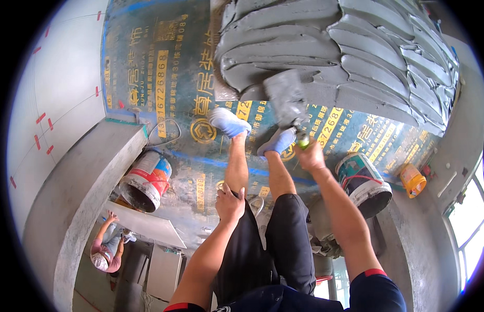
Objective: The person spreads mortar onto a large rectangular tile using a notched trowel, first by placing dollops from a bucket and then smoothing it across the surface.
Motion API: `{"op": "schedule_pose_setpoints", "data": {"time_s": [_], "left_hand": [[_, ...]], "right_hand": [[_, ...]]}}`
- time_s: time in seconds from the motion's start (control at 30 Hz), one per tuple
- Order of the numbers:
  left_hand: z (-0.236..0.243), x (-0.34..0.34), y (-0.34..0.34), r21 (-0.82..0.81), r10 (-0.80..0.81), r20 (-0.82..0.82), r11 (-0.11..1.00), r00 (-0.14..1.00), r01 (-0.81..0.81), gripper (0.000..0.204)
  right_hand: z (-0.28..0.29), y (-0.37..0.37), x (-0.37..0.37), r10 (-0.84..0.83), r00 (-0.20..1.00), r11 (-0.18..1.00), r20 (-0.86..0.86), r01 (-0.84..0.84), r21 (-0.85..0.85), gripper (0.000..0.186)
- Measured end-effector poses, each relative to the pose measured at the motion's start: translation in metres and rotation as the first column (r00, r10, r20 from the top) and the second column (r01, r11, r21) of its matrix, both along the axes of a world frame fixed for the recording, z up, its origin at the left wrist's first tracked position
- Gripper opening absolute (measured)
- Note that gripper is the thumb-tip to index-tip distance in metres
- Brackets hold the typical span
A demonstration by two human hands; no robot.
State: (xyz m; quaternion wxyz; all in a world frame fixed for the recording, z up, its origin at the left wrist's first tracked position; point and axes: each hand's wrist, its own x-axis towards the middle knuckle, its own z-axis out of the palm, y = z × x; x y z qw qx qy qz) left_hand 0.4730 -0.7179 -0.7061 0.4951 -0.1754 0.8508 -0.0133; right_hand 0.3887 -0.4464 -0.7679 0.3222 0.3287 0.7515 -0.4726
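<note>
My right hand (310,155) is closed around the yellow-green handle of a trowel (286,96). The trowel's wide blade is smeared with grey mortar and blurred by motion. It lies over the near edge of a thick layer of wet grey mortar (335,49), spread in long overlapping ridges. My left hand (230,204) is at my knee, by the hem of my black shorts, its fingers curled in. Whether those fingers grip the cloth or something else is hidden. My feet, in pale blue shoe covers (230,122), stand just short of the mortar.
Dark green printed protective sheeting (184,93) covers the floor. A mortar-stained bucket (145,182) stands left, another bucket (362,182) right, beside a small orange tub (412,179). A low concrete wall (91,182) runs along the left. Behind it, another person (107,248) works by a pale panel (148,224).
</note>
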Motion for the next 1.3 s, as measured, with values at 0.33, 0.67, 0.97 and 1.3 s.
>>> {"op": "schedule_pose_setpoints", "data": {"time_s": [0.33, 0.67, 0.97, 1.3], "left_hand": [[0.003, -0.007, -0.008, 0.009, 0.054, 0.018, 0.998, 0.998, -0.054, 0.074], [0.001, -0.024, -0.012, 0.076, 0.080, -0.040, 0.994, 0.996, -0.077, 0.073], [0.010, -0.069, -0.029, 0.120, 0.087, -0.087, 0.990, 0.992, -0.076, 0.071], [0.011, -0.135, -0.045, 0.233, 0.073, -0.055, 0.971, 0.996, -0.058, 0.073]], "right_hand": [[0.025, -0.051, -0.038, 0.442, 0.897, 0.897, -0.018, -0.441, 0.036, 0.054], [0.003, -0.051, -0.016, 0.491, 0.864, 0.845, 0.117, -0.504, 0.178, 0.048], [0.119, 0.007, -0.094, 0.398, 0.910, 0.906, -0.118, -0.369, 0.206, 0.049], [0.090, -0.014, -0.396, 0.329, 0.943, 0.912, -0.053, -0.303, 0.275, 0.046]]}}
